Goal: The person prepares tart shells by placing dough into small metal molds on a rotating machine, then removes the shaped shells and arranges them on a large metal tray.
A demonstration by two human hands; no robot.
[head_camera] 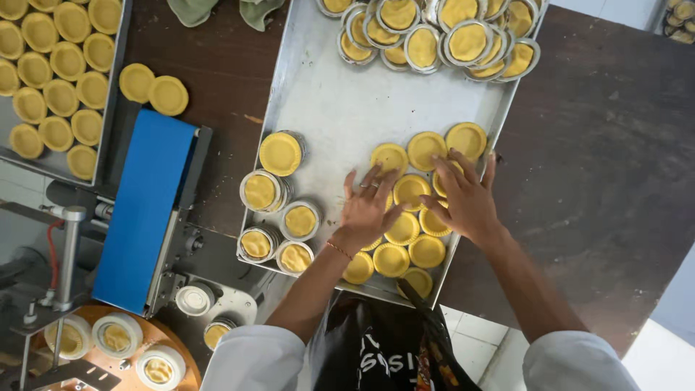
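**Both hands flat on the tart shells in the metal tray**

The landmark here is the large rectangular grey metal baking tray (340, 108) lying slantwise on the dark brown wooden table (601, 145).

At the tray's near right corner lies a cluster of round yellow pastry shells without tins (427, 251), set edge to edge in rough rows. The left hand (368, 210) lies palm down on this cluster, fingers spread wide and flat, pinching nothing; a ring shows on one finger and a thin orange bracelet (339, 250) on the wrist. The right hand (463, 197) lies just beside it, nearer the tray's right rim, fingers likewise splayed and pressing on the shells, fingertips pointing toward the tray's far end. The two hands are close but not touching.

Along the tray's near left side stand small stacks of round silver foil tins filled with yellow dough (279, 210). At the tray's far end a heap of similar dough-filled foil tins (441, 36) overlap each other.

Left of the tray, on the table, sits a machine with a blue conveyor belt (145, 210), and beyond it a second grey tray packed with yellow pastry shells (54, 72). Two loose yellow pastry discs (153, 88) lie between that second tray and the landmark tray. Near and left of the landmark tray, an orange round turntable with white moulds (119, 340) holds dough.
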